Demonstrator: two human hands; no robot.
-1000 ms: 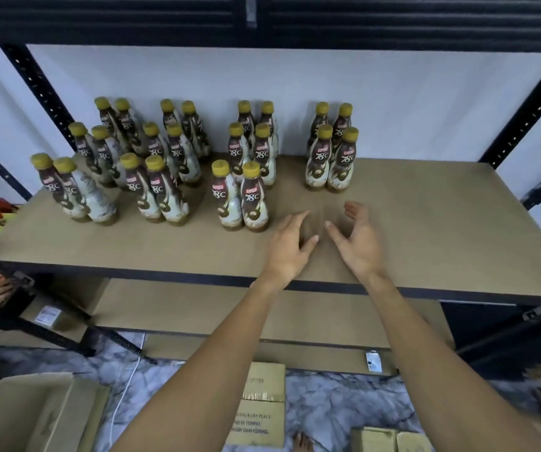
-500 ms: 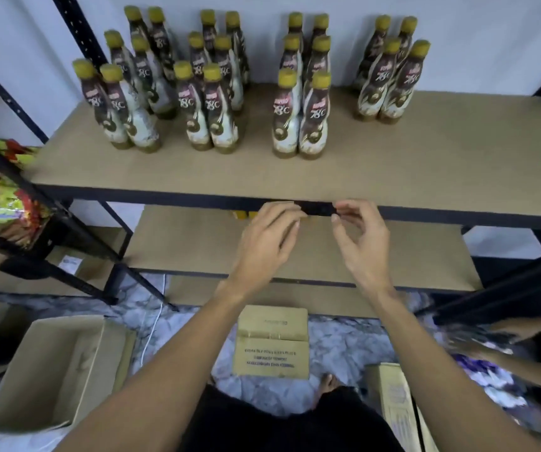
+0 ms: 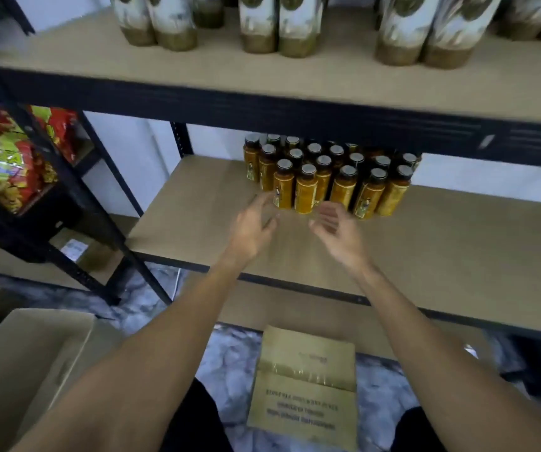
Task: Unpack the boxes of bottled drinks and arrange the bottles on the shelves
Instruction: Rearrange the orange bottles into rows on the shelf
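Observation:
Several amber bottles with dark caps (image 3: 327, 181) stand in rows at the back of the lower shelf (image 3: 442, 249). My left hand (image 3: 252, 226) and my right hand (image 3: 337, 230) hover over that shelf just in front of the nearest bottles, fingers loosely spread, palms turned toward each other, holding nothing. Both hands are motion-blurred. Only the bases of the brown-and-white bottles (image 3: 269, 24) on the upper shelf (image 3: 327, 79) show at the top edge.
A closed cardboard box (image 3: 305, 386) lies on the marble floor between my legs. An open box (image 3: 18, 370) sits at the lower left. Colourful snack packets (image 3: 4, 158) fill a neighbouring black rack on the left.
The view has dropped from the upper shelf to the lower one. Both hands left the upper shelf's front edge and moved down and forward, toward the amber bottles.

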